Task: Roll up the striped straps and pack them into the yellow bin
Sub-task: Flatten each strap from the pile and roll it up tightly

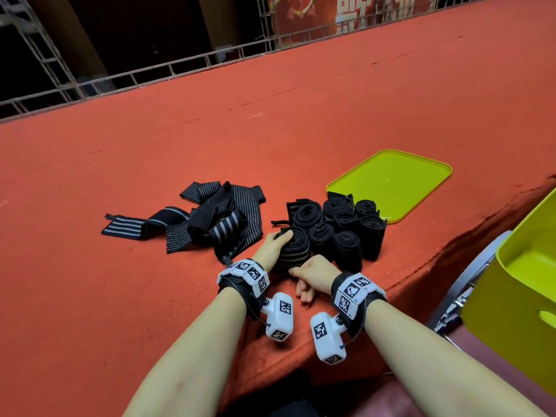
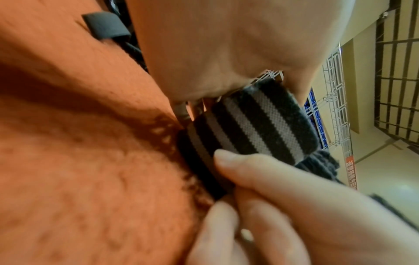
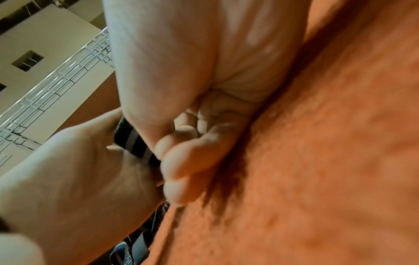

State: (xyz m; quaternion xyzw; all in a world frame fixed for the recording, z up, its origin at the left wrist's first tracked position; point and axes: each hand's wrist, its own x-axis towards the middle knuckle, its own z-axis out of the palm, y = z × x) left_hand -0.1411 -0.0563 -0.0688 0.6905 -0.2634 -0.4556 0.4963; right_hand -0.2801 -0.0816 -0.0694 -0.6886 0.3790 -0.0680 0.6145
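Note:
A black, grey-striped strap roll (image 1: 296, 248) lies on the red cloth near the table's front edge. My left hand (image 1: 278, 239) grips its far left side, fingers curled over the top. My right hand (image 1: 304, 275) pinches the roll's near end, its other fingers curled under. The left wrist view shows the roll (image 2: 256, 125) with the right hand's fingertips (image 2: 229, 161) on its edge. In the right wrist view the roll (image 3: 133, 143) is only a sliver between both hands. The yellow bin (image 1: 517, 284) stands off the table at the right.
A heap of unrolled striped straps (image 1: 210, 218) lies left of the roll. Several finished rolls (image 1: 340, 227) stand right of it, reaching onto a corner of a flat yellow-green lid (image 1: 397, 182). The table edge drops off beside my right forearm. A metal railing runs along the far side.

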